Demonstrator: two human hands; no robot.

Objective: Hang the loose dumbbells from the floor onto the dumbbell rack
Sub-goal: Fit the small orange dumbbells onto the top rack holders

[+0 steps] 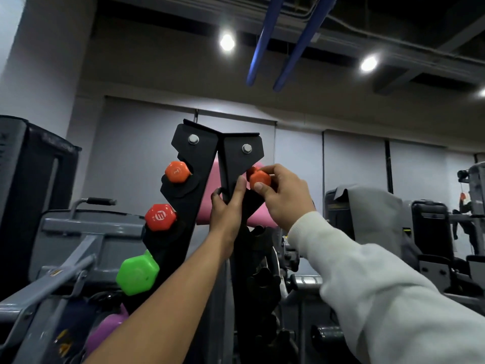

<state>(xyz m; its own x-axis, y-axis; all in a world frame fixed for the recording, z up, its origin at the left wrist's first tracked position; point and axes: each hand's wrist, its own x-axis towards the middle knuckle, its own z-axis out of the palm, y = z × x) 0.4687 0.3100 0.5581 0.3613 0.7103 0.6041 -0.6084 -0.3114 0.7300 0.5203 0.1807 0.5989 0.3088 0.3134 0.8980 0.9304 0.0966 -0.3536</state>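
Observation:
A black A-frame dumbbell rack (193, 164) rises in the middle of the view. On its left side hang an orange dumbbell (177, 172), a red dumbbell (159, 217), a green dumbbell (137, 275) and, low down, a purple dumbbell (106, 329). My right hand (284, 195), in a white sleeve, is shut on a small orange dumbbell (259, 179) at the top slot on the rack's right side. My left hand (227, 208) grips the rack's right upright just below that slot.
Something pink (210, 195) shows behind the rack. Grey gym machines (76, 240) stand to the left and a padded machine with a grey towel (367, 206) to the right. Dark plates and a chrome bar (305, 281) sit low behind the rack.

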